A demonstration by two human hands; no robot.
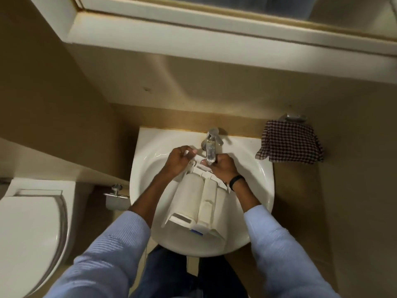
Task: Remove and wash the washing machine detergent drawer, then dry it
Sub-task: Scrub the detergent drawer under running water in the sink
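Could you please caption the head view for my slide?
Both hands, left hand and right hand, hold the detergent drawer under the running tap.

— What can't we make out here?
— The drawer's (198, 203) far end sits under our hands (180, 161), so we can't see the grip. Its inner compartments face away.
— And at the edges?
— The toilet (28, 231) is cut off at left, the mirror (236, 7) at the top.

One drawer (198, 203), two hands (179, 161) (223, 167), one sink (261, 179), one tap (211, 145), one checked cloth (290, 145), one toilet (28, 233)
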